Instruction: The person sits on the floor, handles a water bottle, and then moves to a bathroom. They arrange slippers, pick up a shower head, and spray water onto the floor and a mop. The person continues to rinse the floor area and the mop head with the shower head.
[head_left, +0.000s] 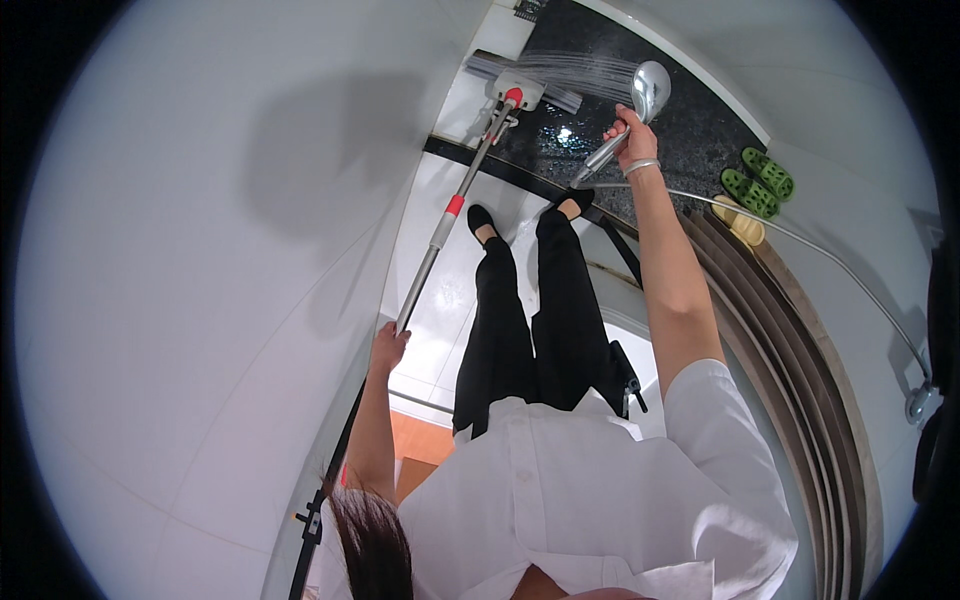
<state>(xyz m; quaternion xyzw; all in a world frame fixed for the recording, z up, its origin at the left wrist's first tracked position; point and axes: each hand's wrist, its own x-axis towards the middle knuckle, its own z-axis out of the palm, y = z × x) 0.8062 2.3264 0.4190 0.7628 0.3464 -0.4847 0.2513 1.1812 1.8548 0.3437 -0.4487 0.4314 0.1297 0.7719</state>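
Note:
My right hand (636, 141) grips the handle of a chrome shower head (650, 88), with a metal hose trailing from its handle to a fitting on the right wall. Streams of water run leftward from it onto a flat mop head (523, 88), which bears a grey strip-like pad. My left hand (389, 345) is closed round the grey mop pole (442, 229), which has red joints. The mop head is held across the edge between a black speckled wet floor (592, 142) and white tiles.
Green clogs (759, 182) and a yellow slipper (739, 223) stand by the right wall. A folded brown curtain or folding door (787, 352) curves along the right. A black raised sill (499, 171) crosses the floor by my feet. The white wall (225, 225) is close on the left.

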